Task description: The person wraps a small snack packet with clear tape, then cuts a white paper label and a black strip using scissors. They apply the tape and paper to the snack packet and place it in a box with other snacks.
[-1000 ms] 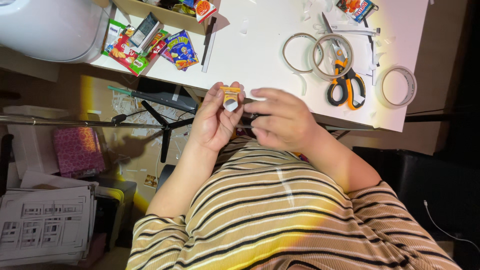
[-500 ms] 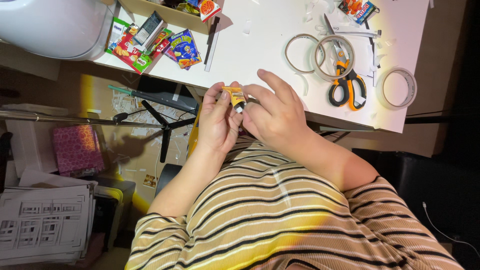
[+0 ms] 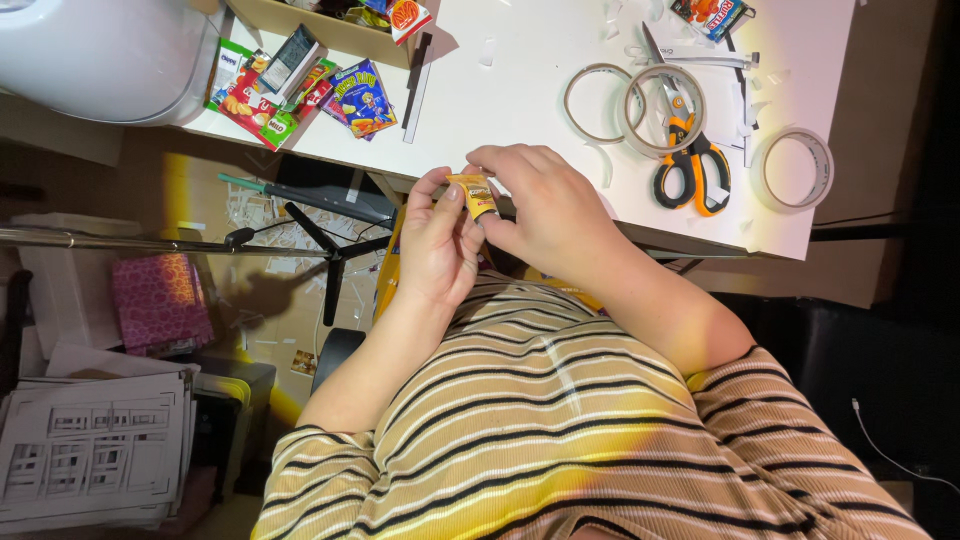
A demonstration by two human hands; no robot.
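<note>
A white table fills the upper part of the view, with a cluttered floor below its edge: a stack of printed sheets, a pink box and a black tripod. On the table lie a pale rounded appliance, a heap of miniature snack packets, orange-handled scissors, three tape rolls and scattered paper scraps. Just off the table's near edge, over a striped shirt, both hands meet around a tiny yellow packet. The left hand pinches it from below with thumb and fingertips; the right hand curls over its top, fingers closed on it. Judging by the finished packets piled at the far side, this one seems mid-assembly, being folded or pressed shut and not yet set among them.
</note>
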